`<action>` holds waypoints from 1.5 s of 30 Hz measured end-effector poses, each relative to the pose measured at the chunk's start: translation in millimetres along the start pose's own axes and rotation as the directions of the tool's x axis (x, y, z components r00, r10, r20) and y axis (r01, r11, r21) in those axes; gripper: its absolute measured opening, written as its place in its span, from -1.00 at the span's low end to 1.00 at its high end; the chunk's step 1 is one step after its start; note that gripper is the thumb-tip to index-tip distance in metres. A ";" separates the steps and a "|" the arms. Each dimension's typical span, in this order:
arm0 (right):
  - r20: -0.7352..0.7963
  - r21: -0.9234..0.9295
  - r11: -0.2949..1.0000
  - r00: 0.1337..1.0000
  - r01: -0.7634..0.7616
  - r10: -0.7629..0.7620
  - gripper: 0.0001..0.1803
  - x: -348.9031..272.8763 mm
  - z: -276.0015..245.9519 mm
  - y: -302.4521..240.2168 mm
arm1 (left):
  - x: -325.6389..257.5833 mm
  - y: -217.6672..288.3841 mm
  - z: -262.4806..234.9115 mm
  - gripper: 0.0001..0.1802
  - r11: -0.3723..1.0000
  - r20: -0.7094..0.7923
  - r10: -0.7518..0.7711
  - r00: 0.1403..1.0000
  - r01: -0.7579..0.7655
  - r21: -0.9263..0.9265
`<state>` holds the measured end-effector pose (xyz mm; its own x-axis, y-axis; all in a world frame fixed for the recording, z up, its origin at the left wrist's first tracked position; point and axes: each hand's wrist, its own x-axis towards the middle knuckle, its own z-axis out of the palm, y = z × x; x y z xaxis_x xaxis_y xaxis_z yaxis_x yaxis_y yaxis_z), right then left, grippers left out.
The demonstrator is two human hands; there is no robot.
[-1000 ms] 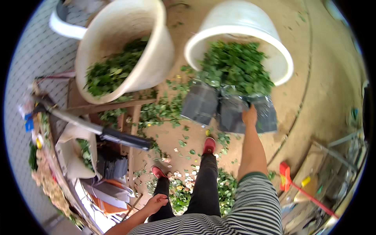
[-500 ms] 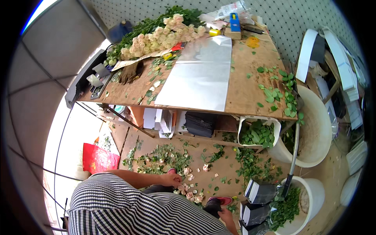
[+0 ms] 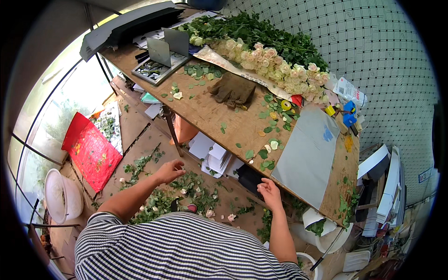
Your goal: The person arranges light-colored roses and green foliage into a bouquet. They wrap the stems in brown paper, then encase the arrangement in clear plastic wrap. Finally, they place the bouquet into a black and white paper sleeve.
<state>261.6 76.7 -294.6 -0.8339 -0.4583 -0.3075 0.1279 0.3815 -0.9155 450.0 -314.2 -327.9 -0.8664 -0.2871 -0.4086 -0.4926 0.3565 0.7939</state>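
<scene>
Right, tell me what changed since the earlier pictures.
The view has swung round to the table. The right hand has left the dark-wrapped greenery and is up, empty, by the table's front edge; the left hand, also empty, is now held out forward. The roses, brown glove and grey sheet stay on the table.

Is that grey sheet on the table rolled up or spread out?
Spread out: the grey sheet lies flat on the table, its broad face and long side edges in view.
</scene>
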 end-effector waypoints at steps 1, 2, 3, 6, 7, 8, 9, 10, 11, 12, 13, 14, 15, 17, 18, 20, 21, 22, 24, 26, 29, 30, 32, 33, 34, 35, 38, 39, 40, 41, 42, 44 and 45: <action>0.038 -0.046 0.996 0.997 0.075 -0.074 -0.57 17.4 9.8 -10.2 | 13.8 24.3 -18.2 -0.42 0.998 -0.063 0.060 0.996 -0.059 0.026; 0.054 -0.052 0.995 0.995 0.088 -0.085 -0.58 31.0 20.8 -22.3 | 30.5 41.4 -37.4 -0.41 0.988 -0.096 0.149 0.984 -0.144 0.056; 0.068 -0.057 0.994 0.993 0.098 -0.095 -0.59 42.6 30.3 -33.5 | 48.3 58.8 -54.8 -0.41 0.970 -0.125 0.236 0.964 -0.226 0.089; 0.050 -0.037 0.995 0.995 0.093 -0.091 -0.59 68.8 43.3 -42.7 | 96.1 121.0 -99.8 -0.42 0.914 -0.252 0.405 0.879 -0.384 0.128; 0.047 -0.017 0.996 0.995 0.090 -0.089 -0.59 79.1 49.6 -43.0 | 110.2 138.2 -118.4 -0.43 0.907 -0.263 0.421 0.868 -0.404 0.118; 0.034 0.000 0.999 0.998 0.052 -0.052 -0.61 81.7 54.5 -53.1 | 126.1 151.7 -136.2 -0.47 0.874 -0.288 0.485 0.826 -0.448 0.187; 0.025 -0.019 0.998 0.998 0.058 -0.057 -0.62 87.2 58.4 -53.6 | 141.5 162.8 -154.2 -0.51 0.835 -0.306 0.547 0.779 -0.486 0.257; 0.007 -0.034 0.997 0.997 0.073 -0.073 -0.63 96.5 60.2 -53.3 | 157.8 176.0 -172.8 -0.56 0.813 -0.289 0.577 0.764 -0.505 0.289; -0.006 -0.033 0.996 0.996 0.088 -0.088 -0.63 105.3 70.8 -63.2 | 169.8 187.4 -195.7 -0.60 0.789 -0.266 0.603 0.752 -0.516 0.333; -0.012 -0.054 0.991 0.992 0.126 -0.127 -0.66 113.0 75.6 -77.6 | 182.7 198.1 -217.0 -0.66 0.748 -0.273 0.649 0.711 -0.530 0.399; 0.005 -0.023 0.984 0.984 0.176 -0.176 -0.66 122.8 82.3 -83.1 | 193.9 204.7 -236.2 -0.71 0.708 -0.265 0.687 0.677 -0.539 0.456; 0.011 0.023 0.985 0.986 0.169 -0.169 -0.67 132.3 88.8 -85.2 | 208.7 213.3 -253.3 -0.74 0.728 -0.282 0.661 0.696 -0.503 0.466; 0.023 0.063 0.984 0.985 0.170 -0.171 -0.67 143.9 95.1 -88.8 | 222.4 222.6 -275.2 -0.76 0.748 -0.309 0.635 0.708 -0.462 0.476; 0.077 -0.007 0.989 0.987 0.145 -0.144 -0.68 164.3 104.7 -95.0 | 258.3 227.6 -318.3 -0.76 0.797 -0.420 0.600 0.681 -0.462 0.391; 0.094 -0.033 0.990 0.987 0.136 -0.132 -0.69 175.8 112.7 -98.4 | 278.5 231.7 -339.5 -0.73 0.808 -0.453 0.585 0.673 -0.438 0.393; 0.113 -0.119 0.980 0.983 0.160 -0.147 -0.70 194.1 130.7 -116.0 | 313.0 235.2 -386.9 -0.68 0.832 -0.509 0.550 0.662 -0.376 0.409; 0.109 -0.160 0.972 0.982 0.174 -0.157 -0.70 203.9 140.3 -125.5 | 333.0 240.6 -411.0 -0.67 0.835 -0.524 0.543 0.656 -0.359 0.416; 0.066 -0.135 0.976 0.985 0.170 -0.162 -0.71 214.7 152.0 -130.8 | 352.9 243.8 -434.4 -0.67 0.831 -0.509 0.550 0.662 -0.371 0.415; -0.037 -0.087 0.983 0.986 0.162 -0.165 -0.72 233.7 176.9 -138.4 | 400.9 245.0 -476.5 -0.65 0.799 -0.453 0.570 0.686 -0.336 0.498; -0.142 -0.115 0.988 0.982 0.106 -0.122 -0.74 250.9 205.0 -144.3 | 453.9 246.2 -502.0 -0.62 0.728 -0.296 0.547 0.783 -0.270 0.631; -0.328 -0.128 0.992 0.943 0.018 -0.060 -0.78 269.2 238.6 -154.8 | 529.3 243.9 -511.0 -0.48 0.584 -0.073 0.507 0.859 -0.280 0.762; -0.379 -0.140 0.990 0.925 -0.019 -0.036 -0.79 272.8 248.3 -163.9 | 548.4 243.9 -507.8 -0.46 0.542 -0.010 0.466 0.885 -0.276 0.793; -0.437 -0.122 0.991 0.899 -0.051 -0.007 -0.81 280.6 268.2 -188.8 | 582.4 236.7 -498.4 -0.45 0.483 0.087 0.451 0.888 -0.325 0.813; -0.437 -0.099 0.994 0.900 -0.040 -0.008 -0.82 286.4 276.5 -206.3 | 597.9 226.9 -495.6 -0.46 0.476 0.112 0.478 0.871 -0.365 0.800; -0.432 -0.078 0.997 0.902 -0.026 -0.010 -0.82 292.8 284.4 -220.6 | 617.3 212.7 -496.4 -0.50 0.458 0.123 0.514 0.849 -0.393 0.798; -0.422 -0.132 0.991 0.906 -0.028 -0.031 -0.82 296.7 287.8 -229.7 | 622.8 216.1 -494.1 -0.51 0.462 0.166 0.474 0.865 -0.405 0.789; -0.377 -0.252 0.968 0.921 0.000 -0.098 -0.80 316.2 296.7 -255.4 | 631.2 217.7 -500.3 -0.59 0.420 0.267 0.507 0.819 -0.506 0.754; -0.372 -0.272 0.962 0.922 0.004 -0.109 -0.78 323.4 296.2 -272.9 | 632.5 228.0 -510.1 -0.62 0.600 0.327 0.512 0.794 -0.603 0.525; -0.374 -0.285 0.959 0.921 0.001 -0.112 -0.76 330.3 295.7 -286.0 | 626.8 248.7 -523.1 -0.65 0.731 0.389 0.524 0.758 -0.634 0.251; -0.381 -0.270 0.963 0.916 0.017 -0.123 -0.76 340.8 295.6 -293.7 | 619.4 264.1 -537.6 -0.65 0.743 0.349 0.599 0.721 -0.662 0.093; -0.389 -0.256 0.966 0.912 0.031 -0.132 -0.76 351.7 291.7 -299.9 | 612.0 280.7 -552.8 -0.64 0.673 0.308 0.688 0.658 -0.736 0.069; -0.369 -0.144 0.988 0.923 0.056 -0.106 -0.73 376.8 286.8 -309.3 | 603.6 310.7 -570.3 -0.62 0.653 0.301 0.725 0.620 -0.757 -0.014; -0.348 -0.037 0.997 0.935 0.062 -0.071 -0.70 392.9 283.5 -312.3 | 611.7 327.1 -565.6 -0.59 0.601 0.296 0.745 0.598 -0.794 0.093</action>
<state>46.2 -450.1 -203.1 -0.9754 -0.1764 -0.1321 0.0558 0.3821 -0.9224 -194.6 -876.1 -63.5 -0.9094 0.3571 0.2132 0.3841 0.5248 0.7596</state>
